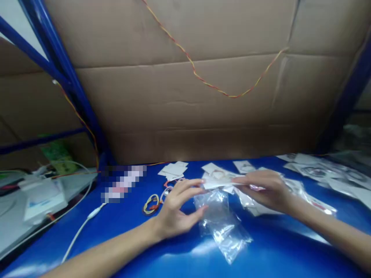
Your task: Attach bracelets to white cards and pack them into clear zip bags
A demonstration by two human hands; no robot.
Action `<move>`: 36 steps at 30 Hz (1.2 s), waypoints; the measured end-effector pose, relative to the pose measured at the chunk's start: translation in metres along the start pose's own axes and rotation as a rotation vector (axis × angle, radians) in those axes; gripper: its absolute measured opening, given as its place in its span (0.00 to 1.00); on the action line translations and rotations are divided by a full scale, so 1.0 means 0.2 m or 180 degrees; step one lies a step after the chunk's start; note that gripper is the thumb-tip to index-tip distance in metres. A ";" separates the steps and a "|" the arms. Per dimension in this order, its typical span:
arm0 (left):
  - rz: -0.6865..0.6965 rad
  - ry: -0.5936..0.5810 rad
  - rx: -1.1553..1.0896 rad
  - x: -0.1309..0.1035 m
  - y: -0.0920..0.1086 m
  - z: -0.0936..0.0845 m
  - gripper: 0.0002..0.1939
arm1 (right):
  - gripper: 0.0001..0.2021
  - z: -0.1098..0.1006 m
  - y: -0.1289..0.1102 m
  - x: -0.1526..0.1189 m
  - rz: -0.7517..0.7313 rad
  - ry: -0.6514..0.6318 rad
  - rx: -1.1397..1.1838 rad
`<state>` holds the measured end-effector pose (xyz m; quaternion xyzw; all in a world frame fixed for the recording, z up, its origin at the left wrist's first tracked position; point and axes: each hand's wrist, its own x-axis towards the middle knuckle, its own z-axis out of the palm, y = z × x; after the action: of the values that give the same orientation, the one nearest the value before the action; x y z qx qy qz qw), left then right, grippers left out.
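Observation:
A white card (217, 183) is held up level above the blue table, near the middle of the view. My right hand (262, 189) pinches its right end between thumb and fingers. At its left end is my left hand (181, 206), fingers spread and thumb apart, the fingertips at the card's edge. Clear plastic bags (222, 226) lie below and between both hands. Left of my left hand is a small coil of yellow and dark wire (151, 204), with more coloured wires partly hidden behind the fingers.
White cards (174, 170) lie at the back. Bagged cards (315, 170) are piled at the right. A white cable (77, 235) runs along the left beside a grey surface with a white box (45, 200). Cardboard (203, 116) and blue posts (72, 85) stand behind; a twisted wire (199, 77) hangs there.

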<state>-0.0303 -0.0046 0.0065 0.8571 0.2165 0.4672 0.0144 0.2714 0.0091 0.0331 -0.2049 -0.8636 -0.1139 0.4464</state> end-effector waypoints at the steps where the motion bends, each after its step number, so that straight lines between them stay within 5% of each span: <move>1: 0.0015 -0.0030 -0.0043 0.00 0.00 0.00 0.18 | 0.08 0.00 0.00 0.00 0.0018 -0.0013 0.0029; 7: -0.0209 -0.0073 -0.0301 0.03 -0.01 -0.01 0.22 | 0.07 0.02 -0.01 0.01 0.0542 -0.0077 0.0319; 12: -0.0653 0.0183 -0.0402 0.08 -0.04 -0.04 0.13 | 0.07 0.03 -0.02 0.02 0.0817 -0.0108 0.0414; 16: -0.0911 0.0359 -0.0365 0.11 -0.11 -0.07 0.05 | 0.10 0.02 -0.02 0.02 0.1164 -0.0058 0.0413; 24: -0.1698 0.0605 -0.0517 0.16 -0.29 -0.20 0.13 | 0.14 -0.02 0.01 0.03 0.1813 0.0231 0.0375; 28: -0.2205 0.0833 -0.0064 0.16 -0.44 -0.29 0.18 | 0.12 -0.02 0.01 0.03 0.1584 0.0262 0.0296; 30: -0.2434 0.0615 0.0185 0.15 -0.52 -0.32 0.20 | 0.10 0.00 0.00 0.02 0.1323 0.0138 0.0263; 33: -0.2444 0.0266 0.0580 0.12 -0.62 -0.34 0.21 | 0.07 0.01 -0.03 0.01 0.0909 0.0068 0.0105; 36: -0.2320 0.0344 0.0834 0.10 -0.65 -0.33 0.21 | 0.06 0.01 -0.05 0.02 0.0714 0.0260 -0.0119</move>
<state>-0.1206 0.1096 0.0307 0.6927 0.5651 0.4443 0.0584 0.2642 0.0025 0.0349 -0.3038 -0.8140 -0.0876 0.4873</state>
